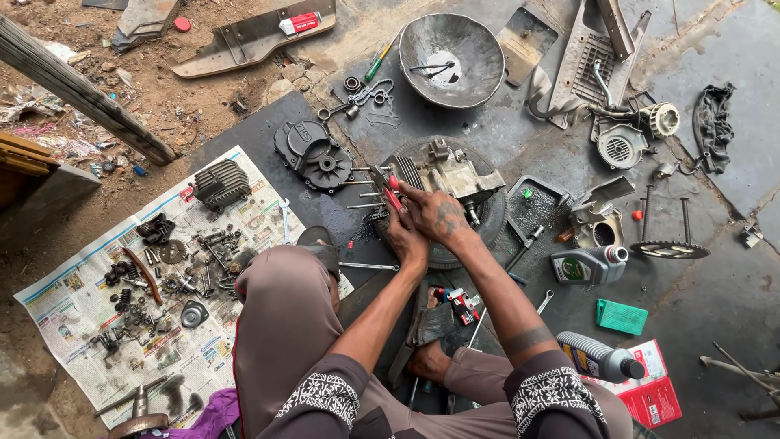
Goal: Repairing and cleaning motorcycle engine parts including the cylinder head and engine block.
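A grey engine block (447,172) rests on a tyre (491,218) in front of me, long studs sticking out to its left. My left hand (403,236) grips a red-handled tool (391,192) held against the engine's left side. My right hand (435,213) lies over the same spot, fingers on the tool and the engine. Which hand carries the tool's weight is hard to tell.
A newspaper (81,301) at the left holds several small parts and a finned cylinder (221,184). A black engine cover (313,154), a metal bowl (479,73), two oil bottles (587,265) (600,356), a green box (621,316) and a sprocket (669,249) lie around.
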